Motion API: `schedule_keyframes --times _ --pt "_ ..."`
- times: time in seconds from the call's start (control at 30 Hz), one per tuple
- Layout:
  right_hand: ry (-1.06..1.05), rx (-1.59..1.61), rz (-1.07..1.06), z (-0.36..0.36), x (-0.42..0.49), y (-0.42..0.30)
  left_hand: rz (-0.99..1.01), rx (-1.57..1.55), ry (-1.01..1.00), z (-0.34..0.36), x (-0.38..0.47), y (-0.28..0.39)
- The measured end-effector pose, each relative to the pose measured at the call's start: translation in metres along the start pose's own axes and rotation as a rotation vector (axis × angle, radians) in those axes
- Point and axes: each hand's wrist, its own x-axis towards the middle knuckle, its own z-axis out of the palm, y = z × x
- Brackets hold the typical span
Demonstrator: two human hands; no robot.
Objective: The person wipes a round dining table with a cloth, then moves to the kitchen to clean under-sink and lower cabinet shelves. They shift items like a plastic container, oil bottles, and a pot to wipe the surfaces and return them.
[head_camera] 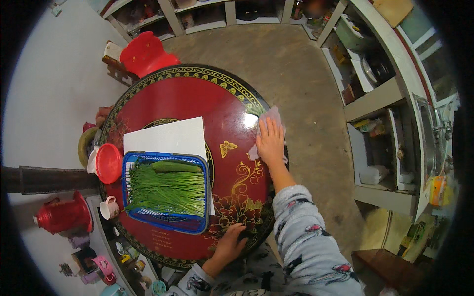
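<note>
My right hand (270, 142) lies flat on a thin pinkish cloth (274, 113), pressing it against the right rim of a round red table (166, 98) with gold patterns. Part of the cloth hangs past the rim. At the near edge, my left hand (230, 242) is at the tabletop by a painted flower, its thumb apart from its fingers and nothing in it. To its upper left stands a blue plastic basket (166, 228) holding green chives (166, 188) and a green cucumber-like vegetable (177, 167). A white board (166, 135) lies partly under the basket.
A red plastic bowl (109, 163) and a pale mug (109, 208) stand at the table's left edge. Beyond the far rim is a red plastic chair (146, 53). A red thermos (61, 215) stands at the left. Open shelves (374, 100) line the right.
</note>
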Motion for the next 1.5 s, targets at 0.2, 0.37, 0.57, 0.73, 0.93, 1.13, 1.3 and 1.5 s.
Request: schedule_keyframes --times 0.2,0.37,0.57,0.73,0.93,1.13,1.3,1.5 --pt "-0.038 0.0 0.131 -0.038 -0.096 -0.007 0.058 0.01 -0.024 0.003 -0.013 0.013" --pt "-0.09 0.01 0.145 -0.06 -0.189 -0.027 -0.013 0.025 -0.077 0.007 -0.051 0.018" --pt "-0.05 0.031 0.101 -0.079 -0.3 -0.069 0.01 0.001 -0.087 0.017 -0.12 0.008" --pt "-0.055 0.198 0.029 -0.075 -0.373 -0.12 -0.037 -0.009 -0.051 0.017 -0.184 0.0" --pt "-0.08 0.304 -0.02 -0.077 -0.414 -0.144 -0.038 -0.023 -0.037 0.018 -0.219 -0.001" --pt "-0.729 1.213 0.676 -0.114 -0.396 -0.149 0.027 -0.192 0.041 0.024 -0.21 -0.002" --pt "-0.651 2.393 0.708 -0.186 -0.377 -0.141 0.19 -0.285 0.254 0.004 -0.201 0.034" --pt "-0.287 2.473 0.657 -0.269 -0.352 -0.101 0.205 -0.397 0.31 -0.011 -0.183 0.088"
